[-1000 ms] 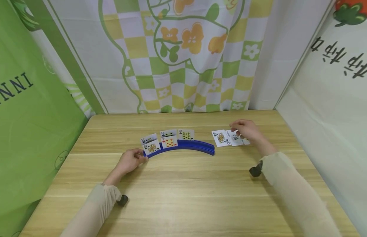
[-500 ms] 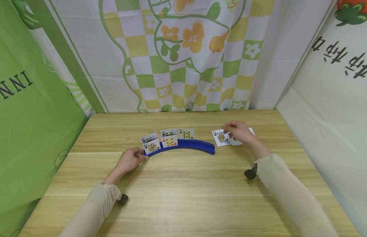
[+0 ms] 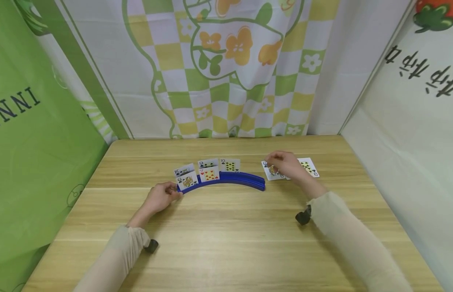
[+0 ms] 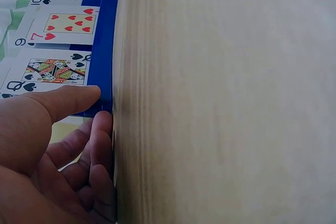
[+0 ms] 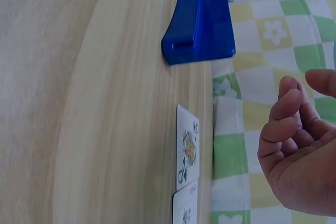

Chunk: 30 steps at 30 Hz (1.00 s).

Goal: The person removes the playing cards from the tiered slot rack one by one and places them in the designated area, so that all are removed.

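Note:
My left hand (image 3: 160,198) holds the left end of a curved blue card holder (image 3: 242,178), its thumb against the front in the left wrist view. At that end, a queen of spades (image 3: 187,181) stands before a king (image 3: 183,169). Beside them, a seven of hearts (image 3: 210,174) partly covers a nine (image 3: 208,163). A ten of spades (image 3: 230,165) stands in the back row. Above the table my right hand (image 3: 286,165) hovers, fingers loosely bent, holding nothing. Below it lies a queen of clubs (image 5: 188,148), adjoining a joker-like card (image 5: 185,205), mostly hidden in the head view.
A card with black pips (image 3: 309,167) lies at the right end of the loose row. The wooden table (image 3: 226,243) meets a checked curtain (image 3: 248,101) behind. A green wall hanging (image 3: 36,142) is on the left, a white one (image 3: 402,121) on the right.
My right hand has moved left across the loose cards, from the joker-like card to above the queen of clubs, uncovering the card with black pips. The left hand and holder have stayed put.

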### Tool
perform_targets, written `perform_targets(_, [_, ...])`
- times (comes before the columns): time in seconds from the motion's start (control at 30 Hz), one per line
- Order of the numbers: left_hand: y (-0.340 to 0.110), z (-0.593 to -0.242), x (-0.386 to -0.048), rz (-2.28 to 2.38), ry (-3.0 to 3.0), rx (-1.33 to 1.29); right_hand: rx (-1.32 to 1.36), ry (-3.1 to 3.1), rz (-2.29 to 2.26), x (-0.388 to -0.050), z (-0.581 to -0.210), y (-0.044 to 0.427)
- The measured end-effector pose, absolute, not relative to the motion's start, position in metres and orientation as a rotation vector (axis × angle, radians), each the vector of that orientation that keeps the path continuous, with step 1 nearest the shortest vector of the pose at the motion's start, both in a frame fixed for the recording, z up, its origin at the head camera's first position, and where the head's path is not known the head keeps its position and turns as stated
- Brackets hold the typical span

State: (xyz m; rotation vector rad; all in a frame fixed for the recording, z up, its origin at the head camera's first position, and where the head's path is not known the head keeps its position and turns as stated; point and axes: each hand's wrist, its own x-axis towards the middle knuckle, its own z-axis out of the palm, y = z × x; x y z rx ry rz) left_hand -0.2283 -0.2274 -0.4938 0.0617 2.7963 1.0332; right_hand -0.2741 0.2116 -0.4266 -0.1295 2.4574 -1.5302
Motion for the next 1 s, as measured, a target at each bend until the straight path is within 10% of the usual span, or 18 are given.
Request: perform_targets(1.0, [-0.229,-0.497,-0.229,1.025,2.815,0.057,-0.156,2.417,-1.551,-0.268,-0.426,0.178])
